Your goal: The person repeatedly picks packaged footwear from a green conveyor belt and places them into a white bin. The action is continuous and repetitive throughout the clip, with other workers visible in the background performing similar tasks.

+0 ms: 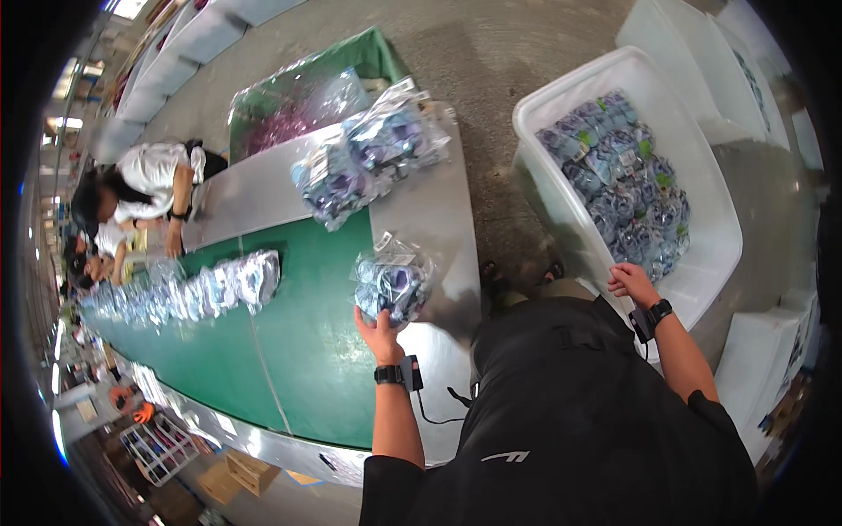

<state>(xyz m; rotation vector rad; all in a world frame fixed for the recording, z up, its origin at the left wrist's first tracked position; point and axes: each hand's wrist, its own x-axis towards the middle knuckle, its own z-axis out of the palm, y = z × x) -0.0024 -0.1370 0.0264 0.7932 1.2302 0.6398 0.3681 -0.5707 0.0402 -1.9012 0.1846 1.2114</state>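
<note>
A clear plastic bag of blue and purple items (392,282) lies at the near end of the green conveyor belt, by the metal end plate. My left hand (377,333) grips its near edge, thumb and fingers on the film. What is packed inside is too blurred by shine to name. My right hand (631,282) hangs over the near rim of a large white tub (702,285), fingers curled in with nothing seen in them. Inside the tub, several similar bags (618,175) lie piled, some with green tags.
Several more bags (368,149) are heaped on the metal table edge (443,210). A long row of bags (219,285) lies along the green belt (307,351). Co-workers (149,184) stand at the far left. A green-lined container (377,57) and other white tubs (675,61) stand around.
</note>
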